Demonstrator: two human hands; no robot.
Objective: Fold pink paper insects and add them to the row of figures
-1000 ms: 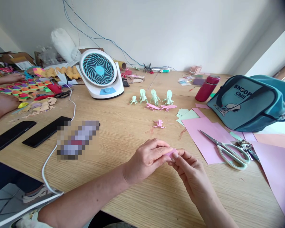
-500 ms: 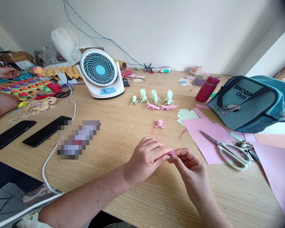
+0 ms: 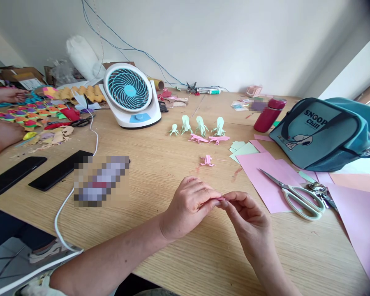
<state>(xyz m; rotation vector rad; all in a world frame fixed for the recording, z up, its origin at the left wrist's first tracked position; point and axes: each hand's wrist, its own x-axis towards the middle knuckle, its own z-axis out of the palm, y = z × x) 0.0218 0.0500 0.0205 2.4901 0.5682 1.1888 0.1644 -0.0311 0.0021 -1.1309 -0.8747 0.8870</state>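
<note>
Between the fingertips of both hands is a small piece of folded pink paper [image 3: 223, 199], mostly covered by the fingers. My left hand [image 3: 193, 201] pinches it from the left, fingers closed together. From the other side my right hand [image 3: 248, 216] grips it with thumb and forefinger, the other fingers curled. Beyond the hands stands a small pink origami figure [image 3: 207, 160]. Farther back, two pink origami insects [image 3: 219, 139] lie in front of a row of several pale green origami figures [image 3: 200, 126].
To the right lie pink paper sheets [image 3: 259, 176], white-handled scissors [image 3: 302, 201], a teal bag [image 3: 320, 135] and a red bottle [image 3: 269, 115]. A fan [image 3: 129, 90] stands at back left. Black phones [image 3: 60, 170] and a white cable [image 3: 60, 218] are left, near another person's hands [image 3: 6, 131].
The fingers of both hands have closed in slightly over the pink paper, so less of it shows. Everything else stays in place.
</note>
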